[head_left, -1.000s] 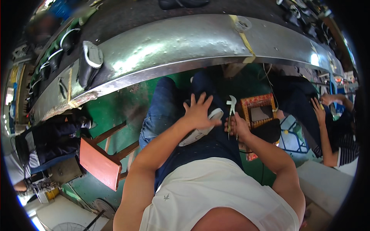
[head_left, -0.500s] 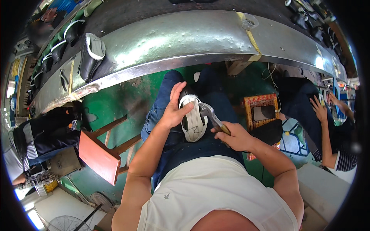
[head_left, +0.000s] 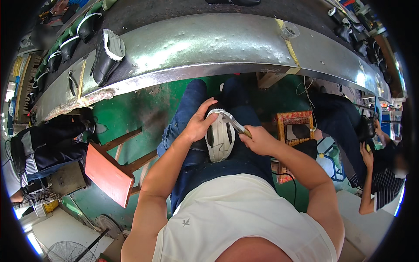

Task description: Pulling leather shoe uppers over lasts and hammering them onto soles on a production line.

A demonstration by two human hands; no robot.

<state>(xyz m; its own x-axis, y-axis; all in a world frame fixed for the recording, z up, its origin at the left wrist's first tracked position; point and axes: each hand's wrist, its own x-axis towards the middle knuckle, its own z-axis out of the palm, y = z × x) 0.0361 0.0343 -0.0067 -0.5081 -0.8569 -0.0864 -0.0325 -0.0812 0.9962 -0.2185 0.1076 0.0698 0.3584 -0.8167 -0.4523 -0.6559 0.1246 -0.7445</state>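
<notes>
Across my thighs lies a dark shoe on its last, its pale sole side [head_left: 220, 142] up and edged by a white rim with stitches. My left hand [head_left: 200, 126] is closed round its far left side, the thumb pressed near the far end. My right hand [head_left: 261, 140] grips metal pincers [head_left: 234, 122] by the handles. The head of the pincers meets the rim at the far right of the shoe; the jaws are too small to make out. Part of the shoe's dark upper is hidden beneath the sole and behind my left hand.
A metal-edged bench [head_left: 209, 43] runs ahead, bearing a black shoe [head_left: 108, 56], another pair of pincers [head_left: 73, 83] and a clear cup [head_left: 289, 30]. Left stands an orange stool [head_left: 109, 174]; right, a patterned box [head_left: 294, 126]. A co-worker's hand [head_left: 366, 155] is at far right.
My right hand has moved up and slightly right, bringing the pincers' head toward the shoe's far end. My left hand keeps its hold. The co-worker's hands have shifted to a dark shoe.
</notes>
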